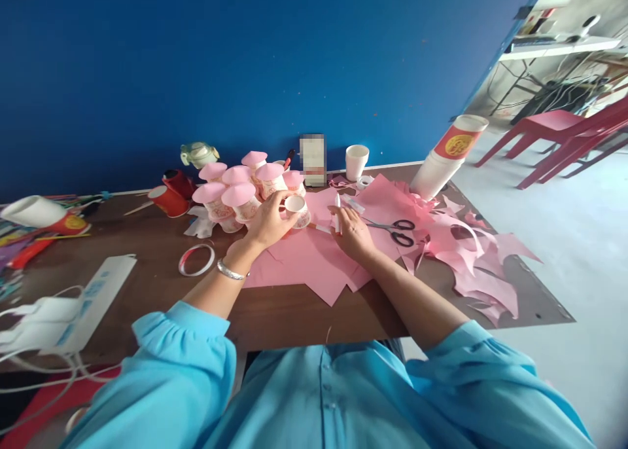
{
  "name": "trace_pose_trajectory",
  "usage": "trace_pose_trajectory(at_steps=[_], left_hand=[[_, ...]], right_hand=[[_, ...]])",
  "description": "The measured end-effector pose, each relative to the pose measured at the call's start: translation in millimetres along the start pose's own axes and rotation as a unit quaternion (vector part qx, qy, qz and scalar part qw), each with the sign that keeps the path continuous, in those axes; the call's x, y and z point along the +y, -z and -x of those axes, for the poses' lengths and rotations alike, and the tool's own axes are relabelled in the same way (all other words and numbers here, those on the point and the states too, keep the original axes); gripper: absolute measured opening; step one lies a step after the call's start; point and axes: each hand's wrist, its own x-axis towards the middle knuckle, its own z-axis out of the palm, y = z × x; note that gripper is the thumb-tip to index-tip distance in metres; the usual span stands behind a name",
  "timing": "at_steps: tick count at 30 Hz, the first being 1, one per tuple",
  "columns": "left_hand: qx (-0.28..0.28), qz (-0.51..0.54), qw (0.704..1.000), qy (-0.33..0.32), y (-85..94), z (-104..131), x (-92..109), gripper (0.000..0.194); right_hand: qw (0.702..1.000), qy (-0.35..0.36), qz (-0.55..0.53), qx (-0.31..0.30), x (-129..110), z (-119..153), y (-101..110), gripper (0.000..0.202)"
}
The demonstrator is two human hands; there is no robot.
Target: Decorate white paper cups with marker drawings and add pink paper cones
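Observation:
My left hand [271, 221] holds a small patterned paper cup [295, 205], its round white end facing up. To its right, my right hand [352, 232] has its fingers round a slim white stick-like item [338, 215], upright and too small to name surely. Both hands are over pink paper sheets [294, 260]. Left of the cup stand several patterned cups with pink cone tops [239, 194]. Black-handled scissors [401, 233] lie on the paper beside my right hand.
A tape roll [196, 260] and a white power strip [101, 298] lie left. Stacked cups [434, 171] lean at the right near pink scraps [483, 259]. A white cup [356, 162] stands by the blue wall; red cups [168, 200] lie left.

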Motion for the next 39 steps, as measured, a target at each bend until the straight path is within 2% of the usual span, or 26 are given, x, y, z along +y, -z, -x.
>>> trace_pose_trajectory(at_steps=[3,6,9,14,16,19,21,22,25,28,31,34,39], left_hand=[[0.010,-0.026,0.999,-0.017,-6.6,-3,-1,0.034],[0.000,-0.035,0.999,0.005,-14.6,-9,-3,0.033],[-0.018,-0.051,0.998,0.036,-25.1,-19,-5,0.035],[-0.053,-0.058,0.996,0.044,-39.6,-31,-6,0.037],[-0.062,-0.058,0.995,0.043,-38.4,-28,-4,0.043],[-0.057,-0.084,0.995,0.024,-26.1,-12,3,0.057],[-0.036,-0.150,0.988,0.023,-14.8,5,9,0.050],[-0.048,-0.191,0.980,0.038,-9.7,14,12,0.043],[-0.148,-0.260,0.948,0.110,-1.9,36,15,0.021],[-0.175,-0.248,0.942,0.140,-4.6,44,13,0.014],[-0.154,-0.218,0.951,0.155,-8.7,43,10,0.009],[-0.130,-0.178,0.962,0.158,-6.7,40,6,0.018],[-0.021,-0.076,0.991,0.103,5.9,43,-10,0.020]], right_hand=[[0.998,0.011,0.038,-0.044,-2,1,1,0.045],[0.995,0.013,0.072,-0.069,-2,1,3,0.045],[0.992,0.000,0.103,-0.069,0,0,9,0.045],[0.988,-0.039,0.141,-0.045,3,-1,19,0.039],[0.988,-0.052,0.145,-0.030,2,-2,21,0.039],[0.989,-0.060,0.138,-0.006,-2,-4,22,0.040],[0.992,-0.057,0.108,0.026,-6,-4,24,0.039],[0.994,-0.051,0.081,0.051,-8,-3,25,0.039],[0.991,-0.009,-0.024,0.131,-15,1,29,0.035],[0.977,0.050,-0.137,0.157,-24,7,30,0.025],[0.961,0.051,-0.232,0.141,-33,10,27,0.015],[0.947,0.008,-0.298,0.117,-36,10,24,0.009],[0.926,-0.065,-0.363,0.086,-33,8,24,0.019]])
